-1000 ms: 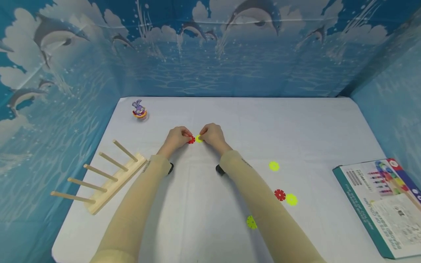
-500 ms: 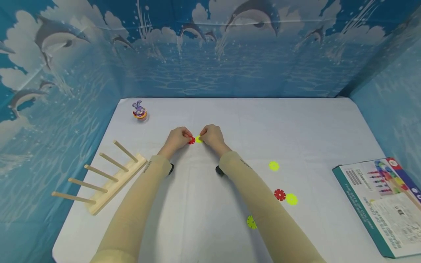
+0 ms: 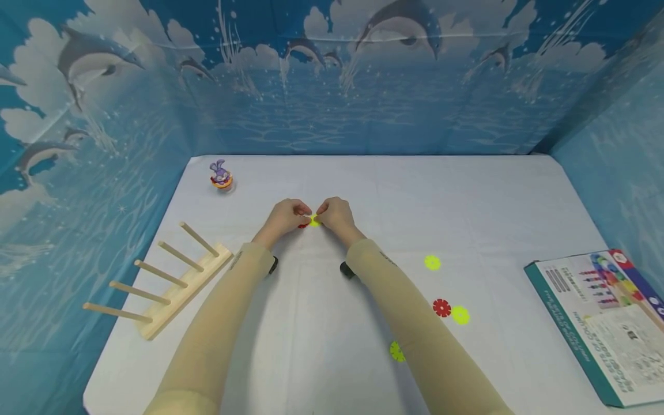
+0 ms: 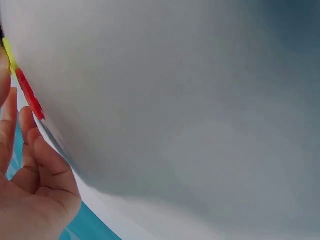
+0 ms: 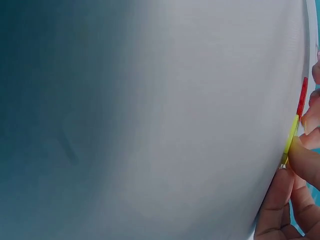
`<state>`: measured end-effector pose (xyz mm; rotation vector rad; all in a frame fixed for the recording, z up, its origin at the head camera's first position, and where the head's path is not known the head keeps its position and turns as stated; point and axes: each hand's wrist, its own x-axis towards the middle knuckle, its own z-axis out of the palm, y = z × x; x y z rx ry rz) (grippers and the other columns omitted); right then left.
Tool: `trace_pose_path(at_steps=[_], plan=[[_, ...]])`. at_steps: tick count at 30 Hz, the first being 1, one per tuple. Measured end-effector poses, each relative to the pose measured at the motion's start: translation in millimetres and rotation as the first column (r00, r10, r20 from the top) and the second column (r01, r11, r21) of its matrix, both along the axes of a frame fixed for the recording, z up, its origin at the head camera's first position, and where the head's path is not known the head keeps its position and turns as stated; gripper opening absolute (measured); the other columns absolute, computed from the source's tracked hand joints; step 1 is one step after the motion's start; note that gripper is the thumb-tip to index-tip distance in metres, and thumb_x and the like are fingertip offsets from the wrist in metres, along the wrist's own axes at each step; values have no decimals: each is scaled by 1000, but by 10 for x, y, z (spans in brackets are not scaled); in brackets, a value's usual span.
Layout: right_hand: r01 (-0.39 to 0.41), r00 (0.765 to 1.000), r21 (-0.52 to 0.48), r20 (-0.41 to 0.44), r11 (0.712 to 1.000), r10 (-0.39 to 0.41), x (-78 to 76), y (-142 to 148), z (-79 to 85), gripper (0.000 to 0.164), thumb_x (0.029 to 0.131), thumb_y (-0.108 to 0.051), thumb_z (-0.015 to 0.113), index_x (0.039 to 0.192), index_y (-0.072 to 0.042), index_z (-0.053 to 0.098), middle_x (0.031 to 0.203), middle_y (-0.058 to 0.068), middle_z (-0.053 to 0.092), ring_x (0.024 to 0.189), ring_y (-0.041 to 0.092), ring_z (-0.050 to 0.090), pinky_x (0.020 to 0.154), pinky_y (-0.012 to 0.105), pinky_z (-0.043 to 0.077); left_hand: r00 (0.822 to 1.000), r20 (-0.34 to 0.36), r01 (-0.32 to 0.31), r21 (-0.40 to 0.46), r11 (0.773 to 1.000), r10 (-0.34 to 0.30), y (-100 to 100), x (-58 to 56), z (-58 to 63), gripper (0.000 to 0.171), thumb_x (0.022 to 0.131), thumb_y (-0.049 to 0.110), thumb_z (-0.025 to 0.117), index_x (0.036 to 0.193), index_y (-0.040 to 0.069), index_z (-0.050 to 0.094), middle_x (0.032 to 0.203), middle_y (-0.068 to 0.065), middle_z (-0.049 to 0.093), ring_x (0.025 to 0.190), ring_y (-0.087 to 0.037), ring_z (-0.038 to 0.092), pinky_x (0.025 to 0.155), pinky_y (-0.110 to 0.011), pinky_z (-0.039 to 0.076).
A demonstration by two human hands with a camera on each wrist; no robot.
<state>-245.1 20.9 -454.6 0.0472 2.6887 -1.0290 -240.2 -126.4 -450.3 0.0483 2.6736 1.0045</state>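
Near the middle of the table, my right hand [image 3: 337, 217] pinches a yellow notched plastic disc [image 3: 314, 221] between thumb and fingers. A red notched disc [image 4: 30, 93] meets its edge, and the two form one line in both wrist views. Thumb and fingers of my left hand [image 3: 285, 219] reach past the red disc toward the yellow one, partly covering the red in the head view. Seen from the left wrist, those fingers are loosely bent and apart, with no disc gripped between them. The right thumb [image 5: 306, 160] lies against the yellow disc's face.
A wooden stand with several pegs [image 3: 192, 291] lies left of the left arm. A purple bunny toy [image 3: 221, 175] stands at the back left. Several loose discs, including a red one [image 3: 442, 308], lie by the right arm. A printed box [image 3: 604, 328] sits at far right.
My left hand has left its grip on the red disc's edge and shifted right, its fingertips now beside the yellow disc. The right hand has stayed nearly still, still pinching the yellow disc.
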Motion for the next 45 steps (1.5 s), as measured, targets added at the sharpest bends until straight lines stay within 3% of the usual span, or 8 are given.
trace_pose_path(at_steps=[6,15,21,24,28,31,38,45], plan=[[-4,1000,2,7,1000,4,3,4,-3,13,84,-14,77,95,-7,74,102,9,73,99,25,65,91,36,52,999,5,34,-2,999,-34,31,-19,-25,26,86,17,76,110,8,72,111,-12,62,101,-23,53,88,-34,45],[-34,999,-23,39,999,35,-9,81,90,17,89,-18,71,99,-4,74,106,11,72,101,24,63,92,36,51,1000,18,17,4,1000,-17,47,-8,-25,26,86,17,76,110,8,72,115,-13,59,105,-26,53,94,-39,45],[-47,990,-88,127,995,58,-47,448,359,29,95,-29,64,112,-7,71,99,11,71,86,19,61,84,34,50,999,41,-3,14,1000,3,74,-27,-33,23,86,18,76,108,11,72,116,-11,58,105,-25,52,93,-38,45],[-47,979,-128,189,991,71,-8,708,513,33,96,-32,62,118,-9,68,107,11,69,93,20,62,91,37,50,999,41,4,13,1000,-4,73,-23,-30,24,86,17,76,109,10,72,116,-11,58,105,-25,52,93,-38,45],[-84,974,-185,191,979,120,163,1060,620,34,96,-30,62,121,-7,64,117,15,66,105,27,63,100,44,48,999,43,9,13,1000,-10,67,4,-19,24,87,16,75,110,9,71,117,-12,58,105,-26,52,93,-38,45],[-127,976,-175,155,976,154,344,1303,620,33,95,-28,64,121,-8,64,114,14,65,105,29,63,96,43,49,999,44,16,15,1000,-16,65,22,-14,24,87,15,74,110,8,71,117,-12,58,105,-26,51,92,-38,44],[-240,966,-99,72,966,247,754,1737,457,30,93,-23,67,119,-7,68,105,9,68,96,22,58,85,31,46,999,37,22,23,999,-22,57,7,-40,24,87,15,74,110,8,70,113,-11,58,102,-24,51,89,-35,44],[-229,962,-78,132,970,238,980,1872,293,32,87,-24,74,115,-10,69,102,6,68,93,20,59,80,29,47,999,39,24,37,999,-25,52,-5,-74,24,87,14,74,110,8,69,113,-11,58,101,-25,51,89,-35,44]])
